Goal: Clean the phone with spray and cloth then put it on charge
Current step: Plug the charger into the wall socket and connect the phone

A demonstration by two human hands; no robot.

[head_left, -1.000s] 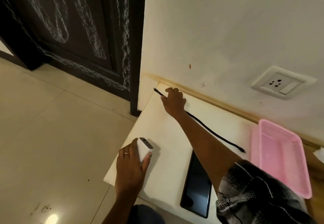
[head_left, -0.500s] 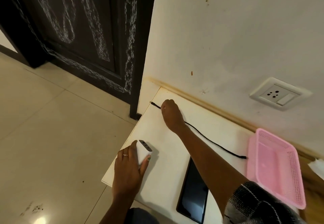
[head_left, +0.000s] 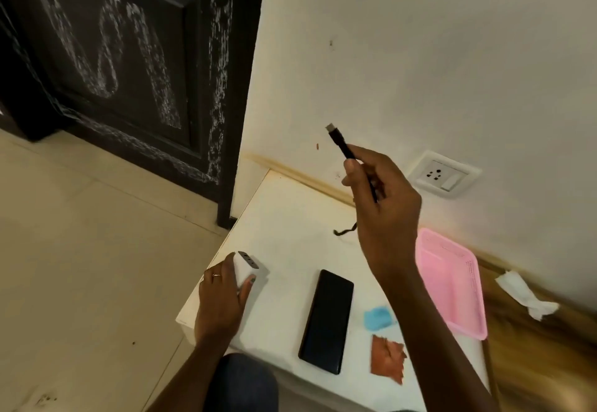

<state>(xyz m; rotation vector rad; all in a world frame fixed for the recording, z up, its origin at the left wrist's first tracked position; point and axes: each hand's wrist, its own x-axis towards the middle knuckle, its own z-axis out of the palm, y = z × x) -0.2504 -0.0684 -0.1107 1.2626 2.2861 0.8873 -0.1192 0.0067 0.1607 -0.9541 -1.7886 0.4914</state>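
Note:
A black phone (head_left: 326, 321) lies screen-up on the white table (head_left: 290, 218), near its front edge. My left hand (head_left: 223, 302) grips a white charger block (head_left: 247, 266) resting at the table's left edge, its ports facing up. My right hand (head_left: 384, 211) is raised above the table and pinches a black charging cable (head_left: 342, 145) near its plug, which points up and left. The rest of the cable hangs behind my hand, with a loop showing below it. No spray bottle is in view.
A wall socket (head_left: 442, 174) sits on the wall to the right of my raised hand. A pink basket (head_left: 452, 282) stands at the table's right. A blue patch (head_left: 378, 318) and a brown patch (head_left: 387, 363) lie right of the phone. A crumpled white tissue (head_left: 523, 295) lies far right.
My right hand has picked the cable's end off the table's far-left corner and lifted it up and to the right. The left hand stays on the charger block.

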